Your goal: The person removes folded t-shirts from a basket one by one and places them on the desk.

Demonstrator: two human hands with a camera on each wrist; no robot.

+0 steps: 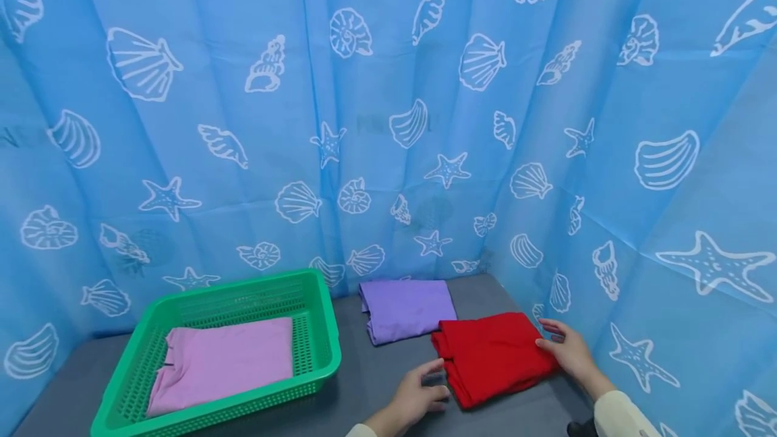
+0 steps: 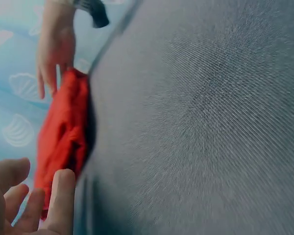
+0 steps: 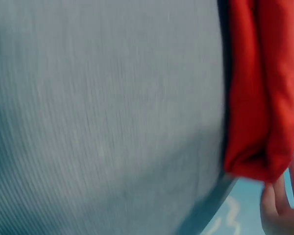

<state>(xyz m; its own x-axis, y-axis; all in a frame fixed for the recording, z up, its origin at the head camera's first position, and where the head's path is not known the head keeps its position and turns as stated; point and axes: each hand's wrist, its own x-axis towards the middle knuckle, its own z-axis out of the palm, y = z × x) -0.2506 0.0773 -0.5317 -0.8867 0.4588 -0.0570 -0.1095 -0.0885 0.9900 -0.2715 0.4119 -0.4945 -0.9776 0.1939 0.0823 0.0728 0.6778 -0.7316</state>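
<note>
A folded red cloth (image 1: 494, 356) lies flat on the grey surface at the right in the head view. Just off its left edge is my left hand (image 1: 415, 395), fingers apart and slightly bent, holding nothing. My right hand (image 1: 570, 354) is at the opposite edge, its thumb against the cloth and its other fingers loosely extended. In the right wrist view, the right fingertips (image 3: 279, 198) meet the end of the folded red cloth (image 3: 269, 93). The left wrist view has the left hand (image 2: 32, 203) near the cloth's close end.
Behind the red cloth lies a folded purple cloth (image 1: 409, 309), close to its back left corner. A green basket (image 1: 330, 349) stands at the left with a folded pink cloth (image 1: 227, 359) inside. A blue shell-patterned curtain (image 1: 376, 174) borders the grey surface (image 1: 358, 383).
</note>
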